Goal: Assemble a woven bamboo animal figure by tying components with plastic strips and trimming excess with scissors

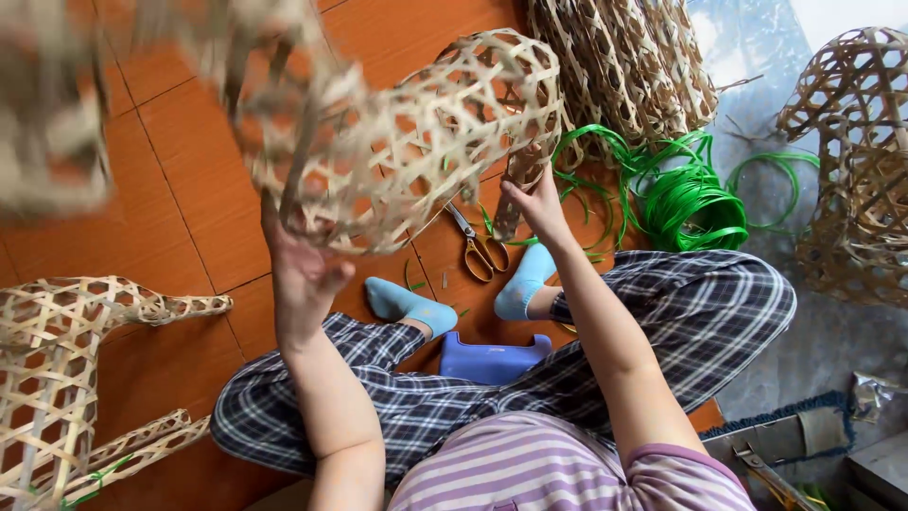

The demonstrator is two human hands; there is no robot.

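Observation:
I hold up a large open-weave bamboo figure (416, 132) over my lap. My left hand (301, 270) supports its underside near the middle, fingers spread against the strips. My right hand (537, 201) grips a narrow woven leg (515, 185) of the figure at its far end. Part of the weave at the upper left is blurred. Yellow-handled scissors (478, 248) lie on the orange tile floor just beyond my feet in blue socks.
A coil of green plastic strip (686, 194) lies to the right. Stacked woven bamboo pieces (619, 66) stand behind it, another woven form (856, 151) at far right, and a finished bamboo animal shape (66, 378) at left. A blue stool (492, 360) sits between my legs.

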